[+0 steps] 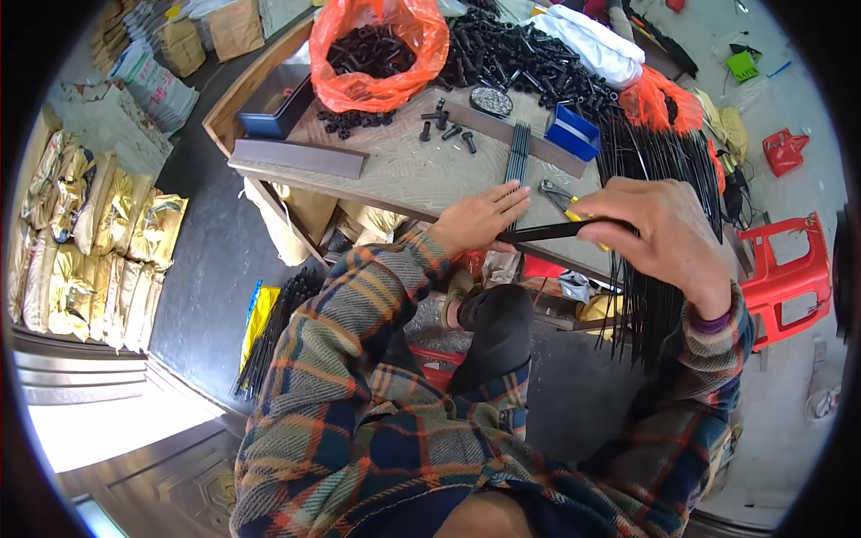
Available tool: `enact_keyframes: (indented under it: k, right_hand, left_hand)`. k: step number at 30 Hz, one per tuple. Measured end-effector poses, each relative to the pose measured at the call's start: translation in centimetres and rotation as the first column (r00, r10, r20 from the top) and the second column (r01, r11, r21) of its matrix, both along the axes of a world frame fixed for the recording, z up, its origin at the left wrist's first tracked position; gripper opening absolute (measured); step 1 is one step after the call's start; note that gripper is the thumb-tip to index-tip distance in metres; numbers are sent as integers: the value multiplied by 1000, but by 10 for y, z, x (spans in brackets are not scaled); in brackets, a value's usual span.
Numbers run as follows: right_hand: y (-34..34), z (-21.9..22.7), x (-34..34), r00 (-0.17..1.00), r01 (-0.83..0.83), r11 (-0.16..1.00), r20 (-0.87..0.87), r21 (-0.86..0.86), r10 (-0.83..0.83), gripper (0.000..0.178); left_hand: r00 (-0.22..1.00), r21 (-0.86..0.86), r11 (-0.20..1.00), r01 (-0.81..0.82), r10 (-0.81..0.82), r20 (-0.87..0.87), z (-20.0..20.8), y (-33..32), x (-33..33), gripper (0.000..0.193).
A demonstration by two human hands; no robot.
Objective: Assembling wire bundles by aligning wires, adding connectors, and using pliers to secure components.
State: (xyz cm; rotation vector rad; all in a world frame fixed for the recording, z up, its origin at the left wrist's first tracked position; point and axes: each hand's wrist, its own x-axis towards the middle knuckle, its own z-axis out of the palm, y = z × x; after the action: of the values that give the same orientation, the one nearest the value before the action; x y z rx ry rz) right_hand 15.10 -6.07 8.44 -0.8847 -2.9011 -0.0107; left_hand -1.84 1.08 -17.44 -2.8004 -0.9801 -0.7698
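Note:
My left hand (480, 221) lies at the near edge of the workbench, its fingers over the near end of a flat row of thin dark rods (518, 154) and its thumb low by the edge. My right hand (659, 231) is closed on a flat black strip (556, 231), which reaches left to the left hand's thumb. What the strip's left end touches is hidden by that hand. Between the hands, a little farther back, pliers with yellow handles (560, 199) lie on the bench. The rods' far ends rest near a low metal rail (552, 154).
Black bolt-like parts (502, 54) are heaped at the back, beside an orange-red bag (377, 85) of similar parts. A blue box (572, 133) stands right of the rods. Long black rods (632, 278) overhang the bench at right. A red stool (789, 278) stands beyond.

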Motion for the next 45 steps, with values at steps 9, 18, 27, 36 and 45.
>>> enact_keyframes:
  k: [9,18,27,36,45]
  right_hand:
    - [-89,-20,13,969,-225,974,112,37,219,24]
    - [-222,48,120,646,-624,772,-477,120,596,22]
    - [-172,-205,104,699,-24,401,-302,-916,-648,57]
    - [-142,-466,-5,956,-88,217,-144,-972,-257,29]
    - [-129,-349,-28,424,-551,304,-574,-777,-700,25]
  left_hand:
    - [997,93,996,-14,21,-74,0,-27,-6,77]
    - [868,-192,926,325,-211,450,83,-173,25,31]
    - [951,43,984,175,-157,-266,123,-54,-83,44]
    - [499,-212,854,474,-460,-734,51,-111,11,23]
    - [542,-331,818,471,-564,-623,45,-132,21,12]
